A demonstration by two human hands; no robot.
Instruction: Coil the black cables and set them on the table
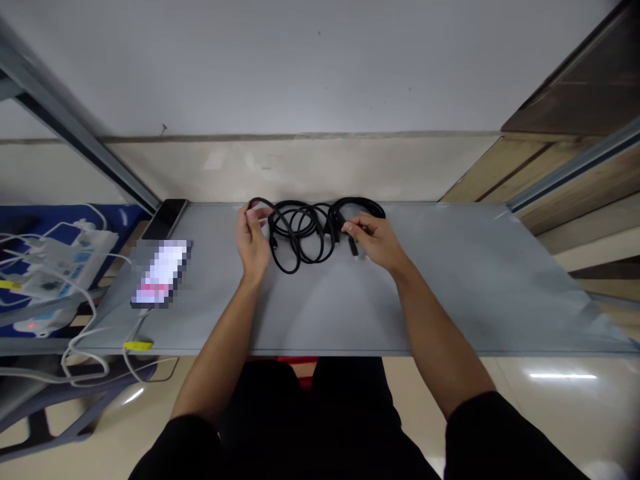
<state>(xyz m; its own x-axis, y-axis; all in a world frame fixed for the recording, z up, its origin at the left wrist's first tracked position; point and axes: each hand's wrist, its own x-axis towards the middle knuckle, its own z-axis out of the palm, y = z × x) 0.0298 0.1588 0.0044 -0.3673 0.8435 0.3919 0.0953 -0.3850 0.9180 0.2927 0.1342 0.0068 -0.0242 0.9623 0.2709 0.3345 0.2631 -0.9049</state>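
A long black cable [295, 235] lies in loose, overlapping loops along the back of the grey table. At the left end of the loops, my left hand [253, 240] has its fingers curled round one strand. My right hand [373, 240] pinches a part of the cable at the right, where the fingers partly hide it. Just below those fingertips a short black connector [353, 247] points toward me. A further coil [363, 202] of the black cable sits behind my right hand, by the wall.
At the table's left are a dark phone [167, 219] and a second phone [161, 275] with a blurred lit screen. White power strips [75, 263] with several white cords stand beyond the left edge. Metal frame posts [113, 167] rise at both sides. A pale wall [320, 167] bounds the back.
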